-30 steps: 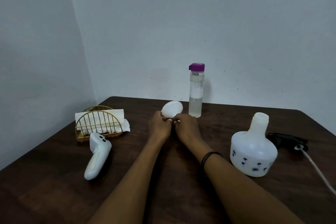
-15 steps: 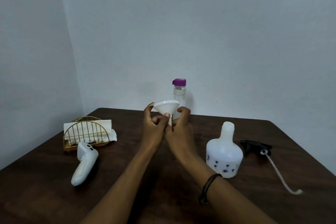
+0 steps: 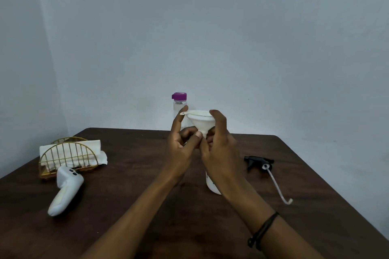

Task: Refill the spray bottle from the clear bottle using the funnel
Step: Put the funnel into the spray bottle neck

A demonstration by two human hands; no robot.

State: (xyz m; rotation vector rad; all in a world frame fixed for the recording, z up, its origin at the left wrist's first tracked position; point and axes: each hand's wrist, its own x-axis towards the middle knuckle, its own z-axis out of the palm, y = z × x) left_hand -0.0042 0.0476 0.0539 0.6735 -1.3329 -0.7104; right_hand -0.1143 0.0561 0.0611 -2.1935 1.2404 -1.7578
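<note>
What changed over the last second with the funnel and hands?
Both hands, left hand and right hand, lifted the funnel off the table, turned it mouth-up and carried it rightward until it sits in front of the spray bottle. The grip is unchanged: both hands at the stem. The clear bottle stays capped, and the spray head and remote are untouched.

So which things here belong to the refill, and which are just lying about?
For the job: white plastic funnel held in both hands; clear bottle with purple cap; white spray bottle; black trigger sprayer.
Lying about: white handheld controller; gold wire napkin holder.
</note>
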